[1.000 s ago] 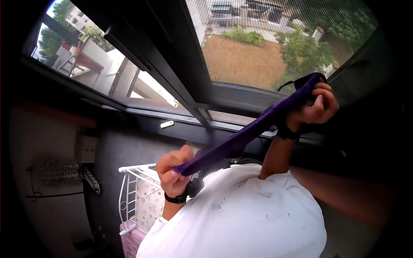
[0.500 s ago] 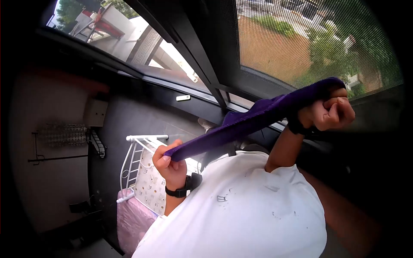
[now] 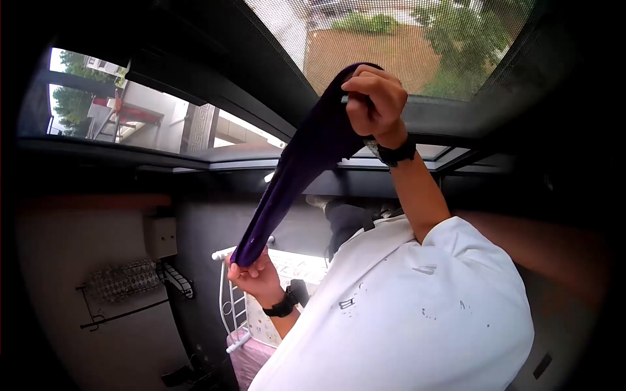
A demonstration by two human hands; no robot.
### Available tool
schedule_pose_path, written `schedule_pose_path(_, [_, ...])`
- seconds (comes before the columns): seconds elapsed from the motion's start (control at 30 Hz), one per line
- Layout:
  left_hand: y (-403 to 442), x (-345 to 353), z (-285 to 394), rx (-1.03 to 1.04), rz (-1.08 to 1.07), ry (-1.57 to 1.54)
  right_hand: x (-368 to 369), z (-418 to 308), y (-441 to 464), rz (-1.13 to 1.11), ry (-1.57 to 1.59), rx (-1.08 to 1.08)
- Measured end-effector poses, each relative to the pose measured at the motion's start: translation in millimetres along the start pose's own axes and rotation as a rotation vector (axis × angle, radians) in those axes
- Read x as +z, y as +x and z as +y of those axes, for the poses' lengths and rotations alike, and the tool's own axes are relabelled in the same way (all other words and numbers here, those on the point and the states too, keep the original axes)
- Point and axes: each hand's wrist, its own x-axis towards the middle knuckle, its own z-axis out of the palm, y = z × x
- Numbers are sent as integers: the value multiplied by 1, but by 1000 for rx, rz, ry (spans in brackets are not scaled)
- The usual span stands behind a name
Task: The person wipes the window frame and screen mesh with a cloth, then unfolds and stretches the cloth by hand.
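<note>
A dark purple cloth [image 3: 297, 159] is stretched between my two hands in a long, slanting band. My left hand [image 3: 255, 277] is closed on its lower end, fingers pinching the edge. At the upper end, my right hand [image 3: 375, 104] grips the cloth with curled fingers, in front of the window screen [image 3: 372, 55]. The cloth hangs folded, so its full shape and kind cannot be made out. Both wrists carry black bands.
Below my left hand stands a white metal bed frame [image 3: 228, 293] with a patterned mattress [image 3: 264, 326] and pink bedding [image 3: 251, 365]. A small cabinet [image 3: 160, 237] and a rack with patterned cloth [image 3: 124, 280] are at the left. Dark window frames [image 3: 248, 159] run ahead.
The cloth has swung from a shallow slant to a steeper one. My right hand has moved left and up in view, my left hand slightly down. The whole view has turned.
</note>
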Motion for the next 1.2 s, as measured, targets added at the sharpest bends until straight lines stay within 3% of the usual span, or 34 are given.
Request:
schedule_pose_path(0.1, [-23,-13,-7,-29,-149,-30,-6,-5,10,187,-39,21])
schedule_pose_path(0.17, [-36,-20,-13,-54,-129,2,-5,-3,7,173,-7,2])
schedule_pose_path(0.23, [-43,-26,-14,-79,-6,45,-1,0,-14,111,8,70])
schedule_pose_path(0.3, [-46,-23,-14,-60,22,219,7,5,-38,-168,-111,-67])
schedule_pose_path(0.5, [-72,-19,-8,-29,-3,238,42,-3,-144,-379,8,287])
schedule_pose_path(0.7, [-85,2,-34,-166,83,595,30,-15,-250,-594,-80,666])
schedule_pose_path(0.77, [-86,11,-34,-183,82,499,19,-18,-260,-665,-122,788])
schedule_pose_path(0.9, [-79,9,-30,-182,81,408,3,-13,-280,-1016,-46,1165])
schedule_pose_path(0.97, [-68,-1,-34,-429,20,609,5,-18,-274,-1193,107,1163])
schedule_pose_path(1.0, [-62,-5,-38,-451,-40,687,6,-21,-262,-1334,208,1274])
schedule_pose_path(1.03, [-58,2,-39,-482,-59,685,11,-28,-248,-1317,199,1286])
schedule_pose_path(1.1, [-48,10,-44,-424,-92,735,21,-37,-226,-1569,521,1494])
schedule_pose_path(1.2, [-35,26,-45,-280,-83,530,27,-45,-179,-1583,676,1686])
